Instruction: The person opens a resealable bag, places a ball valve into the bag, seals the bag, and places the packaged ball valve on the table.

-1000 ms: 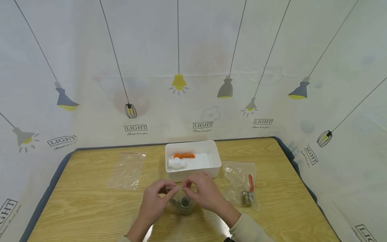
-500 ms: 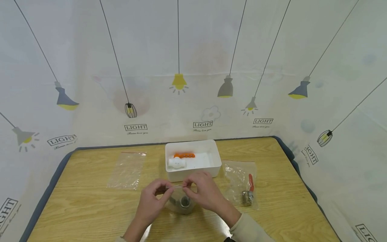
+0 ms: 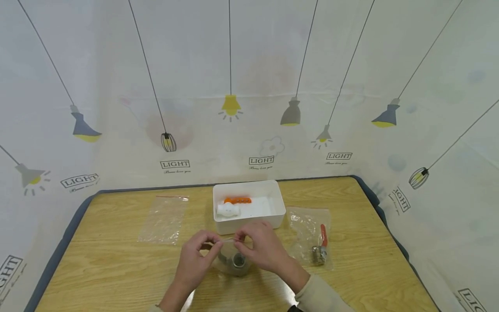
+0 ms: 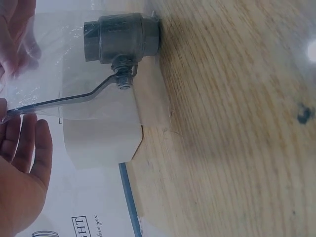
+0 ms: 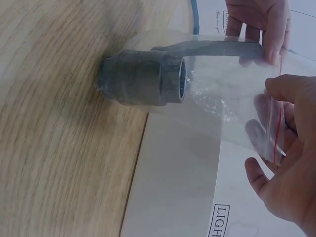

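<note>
A clear zip bag point(image 5: 222, 98) with a red line along its top hangs between my hands, just in front of the white bin. Inside it is a metal ball valve point(image 4: 121, 39) with a long lever handle, its lower end at the tabletop. My left hand point(image 3: 195, 258) pinches one end of the bag's top edge between thumb and forefinger. At the other end, my right hand point(image 3: 262, 248) pinches the same edge, close to the red line. In the head view the two hands partly cover the bag's top. Whether the seal is fully closed I cannot tell.
The white bin point(image 3: 249, 224) holds an orange piece point(image 3: 238, 200) and a white plastic piece point(image 3: 228, 210). To the right lies another clear bag point(image 3: 306, 225) with a red-handled valve point(image 3: 319, 255). A flat clear bag point(image 3: 163, 219) lies left on the wooden table point(image 3: 117, 268).
My left hand has shifted slightly left, away from the right hand, along the bag's top edge. More of that edge shows between them. My right hand has barely moved.
</note>
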Action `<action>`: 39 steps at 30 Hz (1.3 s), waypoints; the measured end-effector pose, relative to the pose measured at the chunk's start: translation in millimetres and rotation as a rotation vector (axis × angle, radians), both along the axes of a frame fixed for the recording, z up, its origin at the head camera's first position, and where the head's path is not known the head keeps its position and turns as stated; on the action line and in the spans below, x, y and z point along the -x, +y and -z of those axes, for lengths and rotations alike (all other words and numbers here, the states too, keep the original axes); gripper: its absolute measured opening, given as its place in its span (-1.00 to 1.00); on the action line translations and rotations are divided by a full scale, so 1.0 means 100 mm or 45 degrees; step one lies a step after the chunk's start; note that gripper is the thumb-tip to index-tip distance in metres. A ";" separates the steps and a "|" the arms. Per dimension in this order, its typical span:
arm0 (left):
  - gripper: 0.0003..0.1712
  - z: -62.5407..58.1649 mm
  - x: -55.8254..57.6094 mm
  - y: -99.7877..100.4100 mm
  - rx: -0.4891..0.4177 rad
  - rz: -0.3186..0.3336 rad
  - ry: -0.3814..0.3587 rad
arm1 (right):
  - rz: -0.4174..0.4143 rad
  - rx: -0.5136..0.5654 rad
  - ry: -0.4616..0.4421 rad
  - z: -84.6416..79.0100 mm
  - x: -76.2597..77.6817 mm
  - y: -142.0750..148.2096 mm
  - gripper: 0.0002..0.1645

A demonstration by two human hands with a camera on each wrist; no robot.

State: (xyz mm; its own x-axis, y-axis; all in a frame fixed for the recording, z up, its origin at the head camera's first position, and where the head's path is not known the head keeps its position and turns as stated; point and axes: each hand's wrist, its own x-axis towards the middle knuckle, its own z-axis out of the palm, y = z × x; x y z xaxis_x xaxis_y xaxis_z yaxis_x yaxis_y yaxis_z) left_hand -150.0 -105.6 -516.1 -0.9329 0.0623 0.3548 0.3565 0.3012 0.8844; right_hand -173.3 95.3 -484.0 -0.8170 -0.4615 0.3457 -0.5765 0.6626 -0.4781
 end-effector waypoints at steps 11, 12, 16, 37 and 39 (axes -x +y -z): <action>-0.83 -0.01 0.00 0.03 -0.008 -0.047 0.028 | -0.015 -0.076 0.000 -0.07 0.02 -0.13 -0.89; -0.84 -0.02 -0.01 0.03 -0.005 -0.056 0.017 | -0.012 -0.078 0.001 -0.07 0.02 -0.14 -0.88; -0.87 -0.15 -0.06 0.05 0.004 -0.066 0.000 | -0.006 -0.068 0.004 -0.07 0.02 -0.14 -0.88; -0.86 -0.02 -0.03 0.08 -0.039 -0.029 0.137 | -0.031 -0.024 -0.031 -0.08 0.02 -0.18 -0.89; -0.87 -0.12 -0.07 0.10 -0.045 -0.032 0.125 | -0.028 -0.022 -0.023 -0.07 0.03 -0.17 -0.89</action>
State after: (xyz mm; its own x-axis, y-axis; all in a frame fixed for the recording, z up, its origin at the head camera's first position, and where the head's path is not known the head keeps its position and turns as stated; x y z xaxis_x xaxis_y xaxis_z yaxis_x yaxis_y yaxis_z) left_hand -143.5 -95.9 -503.9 -0.8946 0.0251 0.4461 0.4347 0.2804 0.8558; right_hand -175.9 78.1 -477.0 -0.8128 -0.4851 0.3227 -0.5823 0.6581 -0.4774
